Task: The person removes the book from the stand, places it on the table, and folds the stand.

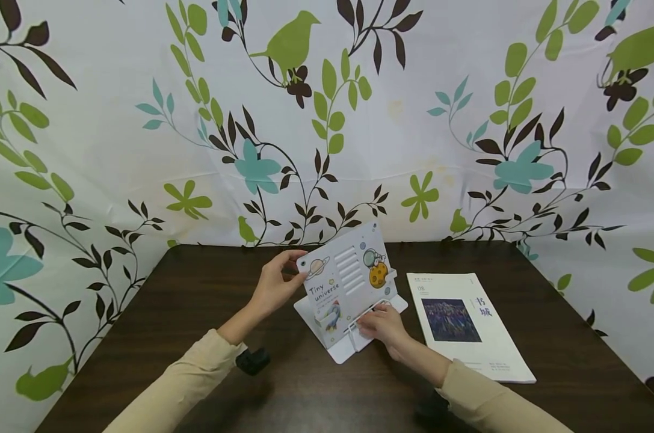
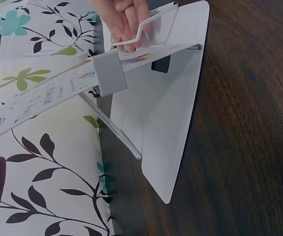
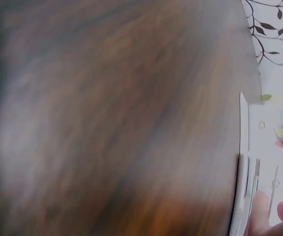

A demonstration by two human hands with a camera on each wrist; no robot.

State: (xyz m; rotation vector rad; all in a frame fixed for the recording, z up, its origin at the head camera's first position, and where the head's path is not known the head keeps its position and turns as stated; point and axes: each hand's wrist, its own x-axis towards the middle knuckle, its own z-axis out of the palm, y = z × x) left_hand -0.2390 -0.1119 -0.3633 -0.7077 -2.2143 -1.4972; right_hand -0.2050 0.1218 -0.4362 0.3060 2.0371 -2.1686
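A white book stand printed "Tiny universe", with a planet, rocket and astronaut, stands tilted back on its white base plate. My left hand pinches the upper left corner of the panel, thumb in front; its fingers show at the edge of the left wrist view. At the lower front edge, my right hand holds the white wire page holder, fingers bent close around it. A grey support rod runs from the panel's back to the base. In the right wrist view only part of the right hand's fingers shows.
To the right of the stand lies a white book with a dark blue picture on its cover. Both rest on a dark wooden table. Behind its far edge hangs a patterned cloth with leaves and birds.
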